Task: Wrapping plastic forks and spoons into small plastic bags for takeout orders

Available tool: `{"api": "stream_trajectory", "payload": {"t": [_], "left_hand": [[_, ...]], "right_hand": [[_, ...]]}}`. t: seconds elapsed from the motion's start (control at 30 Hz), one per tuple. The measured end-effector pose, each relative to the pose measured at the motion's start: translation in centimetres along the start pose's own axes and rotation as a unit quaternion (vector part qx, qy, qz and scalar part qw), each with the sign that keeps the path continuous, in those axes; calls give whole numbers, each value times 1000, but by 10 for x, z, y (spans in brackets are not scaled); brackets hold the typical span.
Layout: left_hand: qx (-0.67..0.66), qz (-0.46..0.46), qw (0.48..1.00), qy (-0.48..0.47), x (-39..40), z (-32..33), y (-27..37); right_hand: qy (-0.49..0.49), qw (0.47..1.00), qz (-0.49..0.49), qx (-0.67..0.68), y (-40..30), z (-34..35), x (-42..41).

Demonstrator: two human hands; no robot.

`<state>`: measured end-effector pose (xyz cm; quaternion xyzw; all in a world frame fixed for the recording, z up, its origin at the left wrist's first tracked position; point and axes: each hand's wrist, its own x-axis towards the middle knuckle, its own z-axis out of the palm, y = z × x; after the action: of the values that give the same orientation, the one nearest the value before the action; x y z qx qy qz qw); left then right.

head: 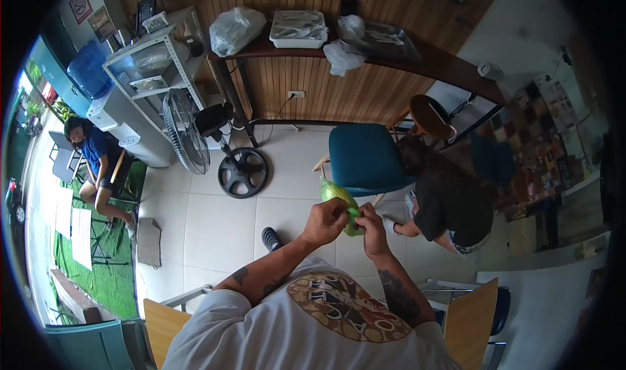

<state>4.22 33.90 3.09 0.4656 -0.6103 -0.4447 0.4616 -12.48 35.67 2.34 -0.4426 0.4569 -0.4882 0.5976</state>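
Note:
Both hands meet in front of my chest on a green plastic bag (336, 192). My left hand (324, 222) pinches the bag's gathered part from the left, with its fingers curled. From the right, my right hand (372, 229) grips the same twisted part between thumb and fingers. The bag's fuller, pale green part bulges up beyond my left hand, and a smaller part hangs below the fingers. What the bag holds cannot be made out. Just past the bag stands a teal padded chair (364, 157).
A person in dark clothes (455, 199) bends beside the chair at right. A stand fan (188, 130) stands left, near a metal shelf (168, 42). Behind, a long narrow table (293, 52) bears a cutlery tray (298, 41) and plastic bags. Another person (95, 150) sits outside.

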Motion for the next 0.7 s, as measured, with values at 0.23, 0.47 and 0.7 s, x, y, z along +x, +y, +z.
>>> {"api": "stream_trajectory", "payload": {"t": [0.23,0.47,0.7], "left_hand": [[-98,109,989,-34,53,-77,-11],[94,224,970,-24,80,-159,-31],[49,97,994,12,73,-218,-89]], "right_hand": [[29,994,49,92,-16,60,44],[34,996,35,78,-9,131,109],[-181,970,-66,-146,-24,217,168]]}}
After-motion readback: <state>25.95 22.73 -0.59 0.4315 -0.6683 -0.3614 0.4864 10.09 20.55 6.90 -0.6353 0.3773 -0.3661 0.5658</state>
